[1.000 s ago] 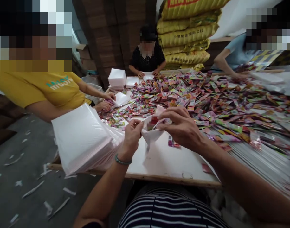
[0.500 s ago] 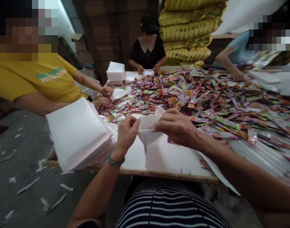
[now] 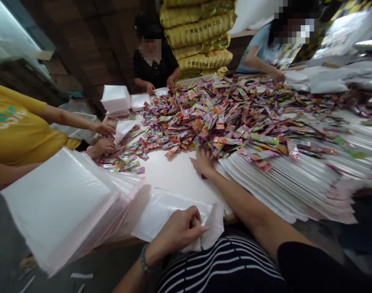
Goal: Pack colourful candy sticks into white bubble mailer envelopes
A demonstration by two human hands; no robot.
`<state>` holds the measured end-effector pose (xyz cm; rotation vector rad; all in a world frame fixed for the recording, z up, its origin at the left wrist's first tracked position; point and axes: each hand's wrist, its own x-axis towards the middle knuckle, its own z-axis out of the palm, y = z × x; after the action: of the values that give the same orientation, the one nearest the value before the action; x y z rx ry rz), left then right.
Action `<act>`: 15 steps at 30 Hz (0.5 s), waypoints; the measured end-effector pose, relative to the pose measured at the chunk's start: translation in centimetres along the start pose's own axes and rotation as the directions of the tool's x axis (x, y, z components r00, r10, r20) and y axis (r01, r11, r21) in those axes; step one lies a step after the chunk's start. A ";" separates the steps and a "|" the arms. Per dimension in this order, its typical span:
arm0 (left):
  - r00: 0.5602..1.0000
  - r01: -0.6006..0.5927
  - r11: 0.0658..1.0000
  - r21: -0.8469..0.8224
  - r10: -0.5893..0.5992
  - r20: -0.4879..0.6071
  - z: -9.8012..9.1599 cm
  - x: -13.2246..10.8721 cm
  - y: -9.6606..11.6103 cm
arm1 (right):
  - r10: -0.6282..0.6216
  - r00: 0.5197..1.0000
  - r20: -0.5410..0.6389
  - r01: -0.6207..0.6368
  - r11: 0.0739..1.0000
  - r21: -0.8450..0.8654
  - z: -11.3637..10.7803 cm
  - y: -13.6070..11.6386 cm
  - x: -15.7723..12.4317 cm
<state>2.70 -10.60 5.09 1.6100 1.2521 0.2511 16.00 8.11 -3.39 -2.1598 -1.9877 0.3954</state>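
My left hand is closed on a white padded envelope, pinching it at its open mouth near my striped shirt. The envelope lies tilted over the table's front edge. Farther out, my right hand reaches to the near edge of a heap of small colourful packets. Its fingers are apart and touch the packets; the fingertips are partly hidden among them. A thick stack of white padded envelopes stands left of my left hand. More envelopes lie fanned out at the right, some packets on top.
A person in a yellow shirt handles a white envelope at the left. Across the white table sits a person in black, beside stacked envelopes. Another person in light blue reaches into the heap. Yellow sacks stand behind.
My right hand has let go of the envelope and moved out to the packet heap. My left hand has brought the envelope down and toward me. The view has turned right.
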 end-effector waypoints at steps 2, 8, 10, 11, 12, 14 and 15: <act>1.000 0.004 0.997 -0.072 -0.003 0.020 -1.5 1.0 -0.1 | -0.171 0.982 0.081 0.170 0.985 0.016 0.6 -0.2 -0.4; 0.933 0.178 0.880 0.440 -0.008 -0.360 -7.3 6.5 -2.6 | -0.474 0.879 -0.042 0.476 0.876 0.078 -0.8 3.4 -4.2; 0.955 0.121 0.762 0.636 0.084 -0.283 -7.7 8.4 -3.6 | -0.405 0.910 -0.088 0.406 0.914 -0.003 -1.2 5.8 -5.5; 0.965 0.062 0.709 0.703 0.137 -0.224 -7.6 9.3 -3.9 | -0.371 0.926 -0.065 0.368 0.928 -0.051 -1.4 6.7 -6.0; 0.968 -0.003 0.659 0.752 0.190 -0.162 -7.3 10.1 -4.1 | -0.344 0.939 -0.028 0.340 0.935 -0.100 -1.4 7.4 -6.5; 0.961 -0.122 0.580 0.805 0.272 -0.050 -6.5 11.5 -4.1 | -0.313 0.949 0.030 0.313 0.934 -0.174 -1.1 7.8 -7.0; 0.952 -0.175 0.552 0.815 0.305 -0.002 -6.0 12.2 -4.0 | -0.305 0.952 0.040 0.307 0.933 -0.187 -0.8 7.7 -7.1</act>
<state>1.54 2.44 -0.31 2.6244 1.3336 -0.0759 23.04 0.42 -4.44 -1.8982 -2.4062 0.1723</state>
